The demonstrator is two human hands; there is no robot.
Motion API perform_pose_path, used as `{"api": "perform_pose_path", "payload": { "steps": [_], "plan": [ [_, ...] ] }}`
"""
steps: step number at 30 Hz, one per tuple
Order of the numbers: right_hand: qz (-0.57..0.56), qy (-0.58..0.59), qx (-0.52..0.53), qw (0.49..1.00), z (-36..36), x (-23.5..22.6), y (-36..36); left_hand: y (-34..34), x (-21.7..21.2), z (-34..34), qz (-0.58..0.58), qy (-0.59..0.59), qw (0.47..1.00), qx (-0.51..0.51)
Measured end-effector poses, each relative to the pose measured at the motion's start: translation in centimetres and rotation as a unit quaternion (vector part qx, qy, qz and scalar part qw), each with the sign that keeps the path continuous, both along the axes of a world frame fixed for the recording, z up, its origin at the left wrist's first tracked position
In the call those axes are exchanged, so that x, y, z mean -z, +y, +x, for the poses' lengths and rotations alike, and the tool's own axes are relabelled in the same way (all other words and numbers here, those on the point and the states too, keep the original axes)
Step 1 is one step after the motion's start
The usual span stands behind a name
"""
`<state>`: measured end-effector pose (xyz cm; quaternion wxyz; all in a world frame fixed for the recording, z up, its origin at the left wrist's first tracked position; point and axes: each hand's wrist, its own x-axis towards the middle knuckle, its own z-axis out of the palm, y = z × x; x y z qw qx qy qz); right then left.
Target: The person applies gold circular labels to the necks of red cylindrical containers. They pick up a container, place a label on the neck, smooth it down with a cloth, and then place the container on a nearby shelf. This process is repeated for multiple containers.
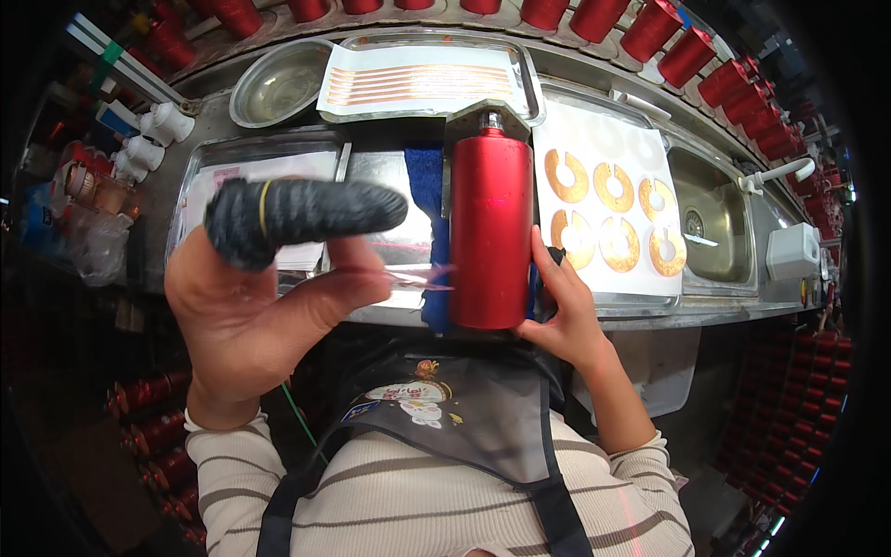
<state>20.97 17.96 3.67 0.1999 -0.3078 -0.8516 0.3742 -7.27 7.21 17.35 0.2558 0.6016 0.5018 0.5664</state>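
Observation:
A glossy red metal cylinder with a narrow silver neck lies in front of me, its neck end pointing away. My right hand grips its lower right side, fingers along the wall and thumb by the near end; a black cover shows on one fingertip. To the cylinder's left, my left hand pinches a thin, see-through pinkish strip between thumb and a finger. The strip reaches to the cylinder's left side; whether it touches is unclear. A ribbed black finger cot with a yellow band covers the raised left index finger.
A blue cloth lies beside the cylinder. Behind stand a steel bowl and a tray bearing a sheet of gold strips. Gold C-shaped pieces lie on white paper at right, near a sink. Red cylinders line the back.

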Motion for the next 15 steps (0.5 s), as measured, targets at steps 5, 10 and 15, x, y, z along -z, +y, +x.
{"api": "perform_pose_path", "payload": {
  "steps": [5,10,15],
  "plan": [
    [-0.136,0.025,-0.009,0.99,1.8,-1.3,1.7,5.3,0.9,3.8,-0.069,-0.134,0.988,0.027],
    [-0.034,0.098,0.08,0.991,1.7,-3.4,1.2,9.2,6.1,5.1,-0.132,-0.128,0.983,0.009],
    [0.101,0.057,0.037,0.993,-2.3,-3.9,0.1,10.9,8.9,4.3,-0.019,0.142,0.987,-0.074]
  ]
}}
